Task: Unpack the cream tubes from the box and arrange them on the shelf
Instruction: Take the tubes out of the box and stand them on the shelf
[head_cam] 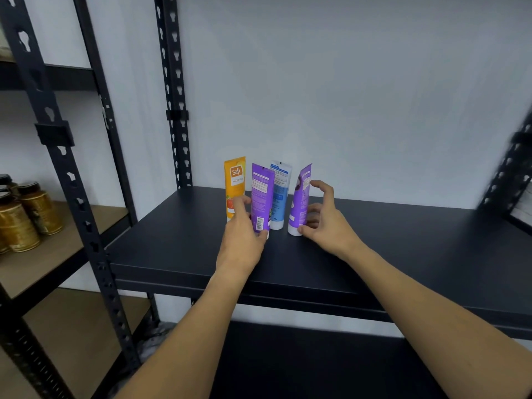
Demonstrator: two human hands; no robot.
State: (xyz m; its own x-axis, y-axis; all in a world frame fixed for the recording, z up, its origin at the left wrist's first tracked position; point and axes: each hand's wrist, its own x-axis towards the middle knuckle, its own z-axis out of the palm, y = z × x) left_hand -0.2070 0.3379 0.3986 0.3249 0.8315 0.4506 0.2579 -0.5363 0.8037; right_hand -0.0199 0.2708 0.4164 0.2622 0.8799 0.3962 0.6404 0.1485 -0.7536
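Four glossy flat-crimped cream tubes upright on your matte black metal shelf (403, 240), your left hand (244, 240) pinching the purple tube (261, 194), orange Safi tube (234, 182) at its nine o'clock, blue-white tube (280, 191) behind, your right hand (325, 223) at three o'clock, curled fingers on the second purple tube (300, 197).

Matt dark metal shelf (374, 249), glossy plastic tubes (262, 197), shiny jars (37, 208)

The left hand (240, 237) hides the orange tube's (234, 180) bottom. The jars (27, 214) are cut off at the left edge.
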